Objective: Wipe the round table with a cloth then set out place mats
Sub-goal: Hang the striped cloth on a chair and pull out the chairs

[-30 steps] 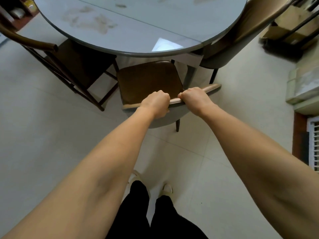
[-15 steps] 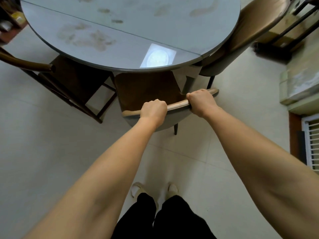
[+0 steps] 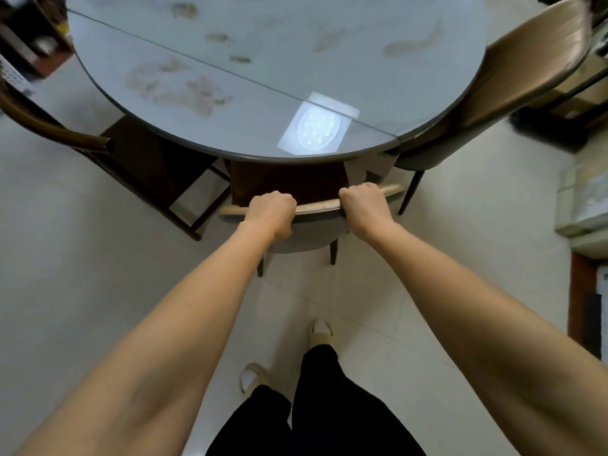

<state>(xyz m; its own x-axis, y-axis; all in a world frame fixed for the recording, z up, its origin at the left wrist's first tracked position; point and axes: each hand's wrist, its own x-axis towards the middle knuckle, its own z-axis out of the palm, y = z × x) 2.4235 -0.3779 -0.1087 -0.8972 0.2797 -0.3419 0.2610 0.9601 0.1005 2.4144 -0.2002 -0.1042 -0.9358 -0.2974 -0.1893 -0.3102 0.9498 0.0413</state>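
Fingers of left hand (image 3: 271, 212) and right hand (image 3: 365, 207) curl round the chair backrest (image 3: 317, 205); its seat sits under the smudged, seemingly glass-topped round surface (image 3: 263, 60).

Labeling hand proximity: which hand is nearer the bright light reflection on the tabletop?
Right. The right hand grips the chair's top rail almost directly below the light reflection. The left hand grips the same rail farther off to the left.

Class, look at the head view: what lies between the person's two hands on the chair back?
In the head view, only a bare stretch of the chair's curved top rail lies between the left hand and the right hand.
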